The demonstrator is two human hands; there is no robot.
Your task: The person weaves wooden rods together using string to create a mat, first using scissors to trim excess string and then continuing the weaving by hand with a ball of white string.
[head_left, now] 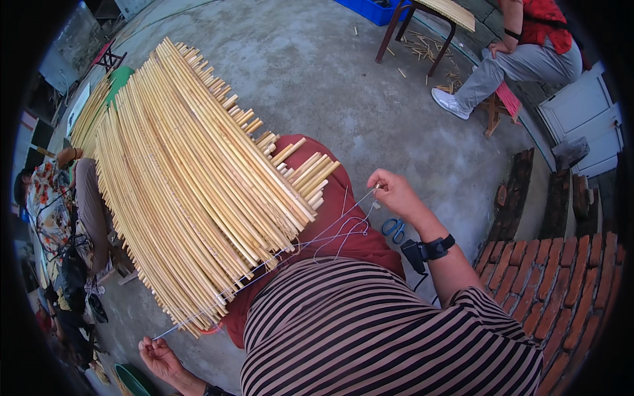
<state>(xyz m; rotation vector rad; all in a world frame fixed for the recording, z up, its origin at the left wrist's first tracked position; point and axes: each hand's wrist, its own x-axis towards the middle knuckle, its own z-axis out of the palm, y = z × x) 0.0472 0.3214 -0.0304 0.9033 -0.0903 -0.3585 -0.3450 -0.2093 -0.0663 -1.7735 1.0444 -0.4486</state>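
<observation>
The right hand (394,193) is raised to the right of the bamboo mat (198,178), its fingers pinched on the end of a thin white string (337,224). The left hand (158,360) sits low, just below the mat's near left corner, fingers closed on the other end of the string, which runs taut from there along the mat's near edge and loops loosely toward the right hand. The mat, a broad sheet of pale bamboo sticks laid side by side, lies across the person's lap over red trousers (343,231), slanting away to the upper left; its right ends are stepped and uneven. It lies between the two hands, touching neither palm.

A pair of blue-handled scissors (394,229) lies on the concrete floor (343,99) just right of the mat, below the right hand. Further right of the mat runs a low brick wall (561,277). Beyond the mat's far right side, another person (515,59) sits on a small stool beside a table (436,13) carrying more bamboo. Left of the mat a third person in a flowered shirt (46,204) sits close by.
</observation>
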